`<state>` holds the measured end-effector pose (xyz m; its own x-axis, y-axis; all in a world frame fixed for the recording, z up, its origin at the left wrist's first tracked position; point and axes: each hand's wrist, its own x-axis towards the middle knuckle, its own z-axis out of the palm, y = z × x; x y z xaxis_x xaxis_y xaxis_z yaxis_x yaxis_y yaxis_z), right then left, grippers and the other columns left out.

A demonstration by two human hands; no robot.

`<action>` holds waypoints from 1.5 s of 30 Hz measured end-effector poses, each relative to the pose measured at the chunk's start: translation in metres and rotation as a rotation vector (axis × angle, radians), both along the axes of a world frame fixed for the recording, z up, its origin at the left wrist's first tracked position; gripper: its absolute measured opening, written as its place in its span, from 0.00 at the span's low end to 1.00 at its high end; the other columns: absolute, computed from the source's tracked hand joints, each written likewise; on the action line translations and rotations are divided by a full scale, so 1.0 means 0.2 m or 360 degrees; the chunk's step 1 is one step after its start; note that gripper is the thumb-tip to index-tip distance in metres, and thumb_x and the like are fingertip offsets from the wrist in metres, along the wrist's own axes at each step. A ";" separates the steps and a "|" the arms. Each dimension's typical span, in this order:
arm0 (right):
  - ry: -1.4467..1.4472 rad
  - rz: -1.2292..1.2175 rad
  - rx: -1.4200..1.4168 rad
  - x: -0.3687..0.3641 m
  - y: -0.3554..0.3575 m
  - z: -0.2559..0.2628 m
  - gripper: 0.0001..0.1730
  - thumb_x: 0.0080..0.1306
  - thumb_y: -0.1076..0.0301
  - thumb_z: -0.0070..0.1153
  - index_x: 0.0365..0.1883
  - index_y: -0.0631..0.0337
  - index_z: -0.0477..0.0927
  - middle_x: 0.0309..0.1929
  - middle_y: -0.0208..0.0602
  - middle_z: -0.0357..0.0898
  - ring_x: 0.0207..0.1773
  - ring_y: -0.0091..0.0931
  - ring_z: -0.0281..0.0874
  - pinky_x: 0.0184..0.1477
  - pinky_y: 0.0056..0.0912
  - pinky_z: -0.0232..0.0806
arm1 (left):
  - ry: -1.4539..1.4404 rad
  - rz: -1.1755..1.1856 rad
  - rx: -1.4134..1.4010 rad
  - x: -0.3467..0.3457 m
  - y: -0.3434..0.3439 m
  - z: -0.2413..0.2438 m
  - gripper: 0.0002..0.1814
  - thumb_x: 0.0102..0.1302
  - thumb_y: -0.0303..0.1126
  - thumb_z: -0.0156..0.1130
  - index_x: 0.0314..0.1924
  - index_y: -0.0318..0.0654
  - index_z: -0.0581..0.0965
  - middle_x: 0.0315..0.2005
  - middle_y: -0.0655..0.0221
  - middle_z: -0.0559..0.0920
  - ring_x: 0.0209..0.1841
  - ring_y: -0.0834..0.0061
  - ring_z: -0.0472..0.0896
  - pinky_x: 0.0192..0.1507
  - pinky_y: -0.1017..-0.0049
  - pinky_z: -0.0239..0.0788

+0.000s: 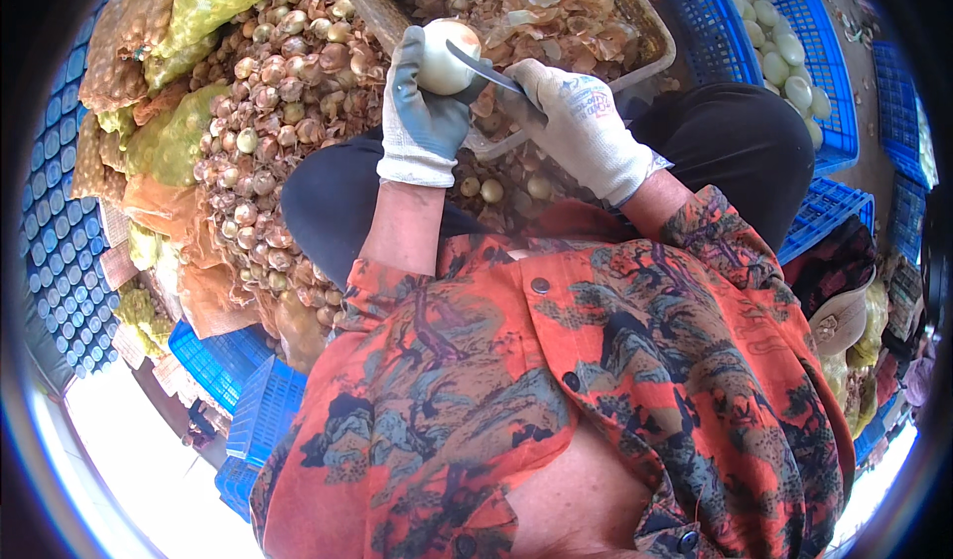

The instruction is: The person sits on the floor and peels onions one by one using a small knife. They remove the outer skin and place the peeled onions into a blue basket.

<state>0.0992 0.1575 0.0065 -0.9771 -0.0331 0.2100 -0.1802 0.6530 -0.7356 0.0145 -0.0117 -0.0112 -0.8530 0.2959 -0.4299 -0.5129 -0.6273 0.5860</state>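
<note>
My left hand (424, 116), in a white knit glove with a grey-blue coated palm, grips an onion (445, 56). Most of the onion is pale and bare, with a reddish-brown patch at its upper right. My right hand (569, 116), gloved the same way, holds a knife (484, 71). The blade's curved tip lies against the onion's upper face; the handle is hidden in my fist. Beneath both hands is a worn, yellowish plastic tub (646, 71), with loose onion skins (547, 12) inside.
A large heap of unpeeled onions (279, 105) spreads to the left, beside filled mesh sacks (179, 142). At the right, a blue plastic crate (837, 105) holds peeled onions (782, 49). More blue crates (264, 406) stand at the lower left. Several loose onions (491, 190) lie between my legs.
</note>
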 end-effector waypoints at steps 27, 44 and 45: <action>0.0172 -0.0285 -0.0448 -0.13 0.03 0.01 0.10 0.66 0.66 0.59 0.33 0.64 0.75 0.29 0.52 0.79 0.33 0.47 0.79 0.34 0.43 0.70 | 0.0476 -0.0239 -0.0336 0.10 0.03 0.09 0.25 0.65 0.34 0.59 0.60 0.30 0.72 0.49 0.60 0.79 0.50 0.68 0.81 0.50 0.65 0.79; -0.0002 0.0016 -0.0200 0.00 0.02 0.06 0.09 0.67 0.64 0.57 0.35 0.60 0.76 0.26 0.49 0.78 0.31 0.47 0.79 0.32 0.46 0.70 | 0.0317 -0.0134 0.0023 0.03 -0.01 0.13 0.31 0.68 0.52 0.56 0.57 0.31 0.72 0.42 0.57 0.83 0.37 0.60 0.85 0.29 0.73 0.79; 0.0015 0.0008 -0.0180 0.00 0.02 0.06 0.09 0.67 0.64 0.57 0.34 0.60 0.75 0.26 0.49 0.78 0.31 0.47 0.79 0.32 0.47 0.70 | 0.0337 -0.0154 0.0040 0.03 -0.01 0.13 0.30 0.68 0.51 0.56 0.57 0.31 0.72 0.43 0.57 0.83 0.37 0.60 0.85 0.29 0.73 0.79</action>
